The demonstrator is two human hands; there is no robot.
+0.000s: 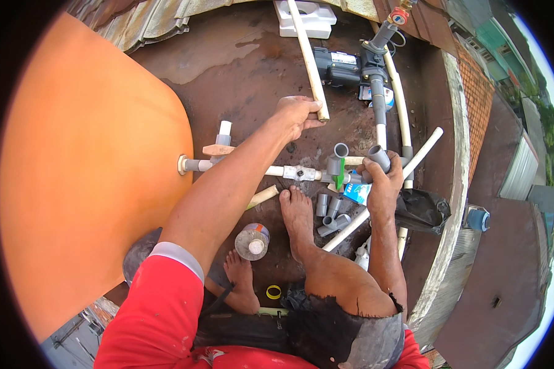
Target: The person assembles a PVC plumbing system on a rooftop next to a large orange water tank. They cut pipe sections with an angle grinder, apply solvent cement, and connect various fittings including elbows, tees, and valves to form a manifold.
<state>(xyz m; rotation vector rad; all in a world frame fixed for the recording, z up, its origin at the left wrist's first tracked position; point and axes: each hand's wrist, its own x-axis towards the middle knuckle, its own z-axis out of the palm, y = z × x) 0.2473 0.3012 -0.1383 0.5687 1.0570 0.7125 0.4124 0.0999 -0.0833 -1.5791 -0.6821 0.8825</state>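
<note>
My left hand [300, 115] is closed around the lower end of a long white PVC pipe [307, 55], which slants away toward the far edge. In my right hand [383, 183] a short grey pipe fitting [379, 157] is gripped, its open mouth facing up. Just left of that hand, a grey tee [337, 158] points upward on the pipe run, beside a green valve handle [340, 174]. The run reaches left to the orange tank [92, 166]. Several loose grey fittings [333, 215] lie near my foot, below the tee.
A black pump [338, 67] with upright grey piping stands at the far right. White foam [306, 19] lies beyond it. Close by are a round container [252, 242], a yellow tape ring [274, 292] and a black plastic bag [422, 211]. A pale ledge [452, 184] borders the right side.
</note>
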